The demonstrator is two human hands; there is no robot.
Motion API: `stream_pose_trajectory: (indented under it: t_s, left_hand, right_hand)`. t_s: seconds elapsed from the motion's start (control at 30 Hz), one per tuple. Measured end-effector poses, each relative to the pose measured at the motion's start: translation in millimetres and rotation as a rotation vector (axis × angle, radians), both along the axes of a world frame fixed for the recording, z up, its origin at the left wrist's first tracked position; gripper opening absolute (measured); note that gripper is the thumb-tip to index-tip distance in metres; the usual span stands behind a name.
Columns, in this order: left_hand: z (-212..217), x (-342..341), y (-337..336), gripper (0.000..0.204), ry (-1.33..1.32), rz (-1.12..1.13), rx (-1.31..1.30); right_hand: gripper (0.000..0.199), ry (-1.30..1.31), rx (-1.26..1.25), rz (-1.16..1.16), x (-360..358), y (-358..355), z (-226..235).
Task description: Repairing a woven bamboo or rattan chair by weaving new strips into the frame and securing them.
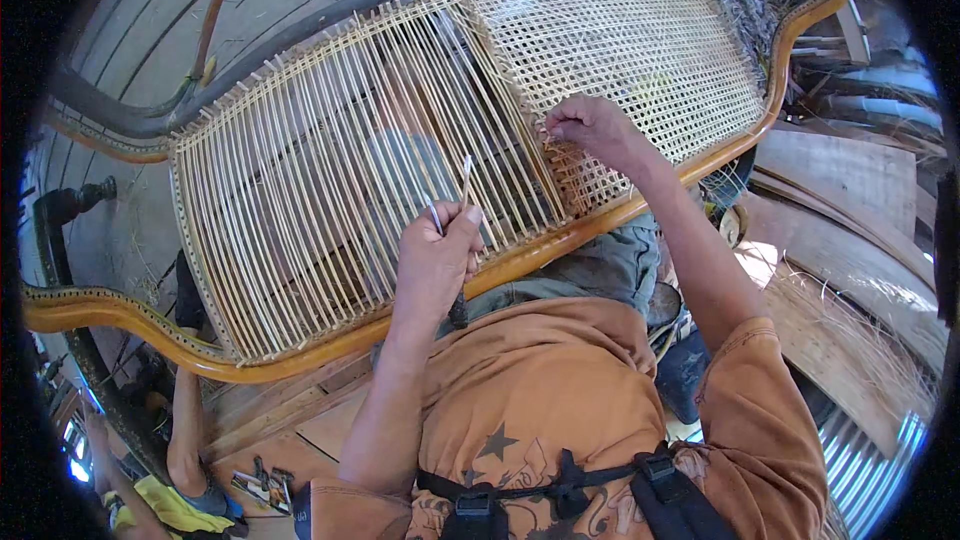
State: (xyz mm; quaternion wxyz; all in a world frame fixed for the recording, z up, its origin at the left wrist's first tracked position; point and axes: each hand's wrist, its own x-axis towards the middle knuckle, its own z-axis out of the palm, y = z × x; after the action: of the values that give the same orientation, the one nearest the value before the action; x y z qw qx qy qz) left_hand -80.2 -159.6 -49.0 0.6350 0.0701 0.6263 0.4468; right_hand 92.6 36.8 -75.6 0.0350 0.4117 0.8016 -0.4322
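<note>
A wooden seat frame (pixel 560 248) with a varnished edge lies across my lap. Its left section holds parallel cane strands (pixel 300 190); the right section has a woven cane mesh (pixel 600 40). My left hand (pixel 438 258) is closed above the front rail, around a thin pointed metal tool (pixel 430 195) and a slim pale stick (pixel 467 178). A dark handle end (pixel 458 312) sticks out below that fist. My right hand (pixel 600 135) pinches at the middle bar (pixel 515 105), by some brown strands (pixel 572 180); what its fingertips hold is too small to make out.
Wooden boards (pixel 840 230) and loose cane fibres (pixel 860 340) lie to the right. At the lower left, another person's bare limb (pixel 188 430) and yellow cloth (pixel 165 505) show near several small tools (pixel 265 485). Short pegs (pixel 270 68) protrude along the far rail.
</note>
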Motion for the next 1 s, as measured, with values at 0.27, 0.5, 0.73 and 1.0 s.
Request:
stream_pose_trajectory:
  t_s: [0.27,0.5,0.73,1.0]
  left_hand:
    - [0.6,-2.4,-0.3,0.018,0.002,0.015,-0.032]
    - [3.0,0.9,3.2,0.02,0.059,0.005,-0.05]
    - [8.5,3.7,3.2,0.024,0.05,0.038,0.006]
    - [41.3,34.2,25.2,0.027,0.06,-0.061,0.107]
  right_hand:
    - [0.011,-0.014,0.262,0.227,-8.2,-12.8,-7.4]
    - [0.018,-0.299,0.167,0.152,-19.1,-11.3,-15.8]
    - [0.035,-0.361,-0.015,-0.114,-32.3,4.3,1.7]
    - [0.023,0.199,-0.084,-0.307,31.2,-46.2,37.6]
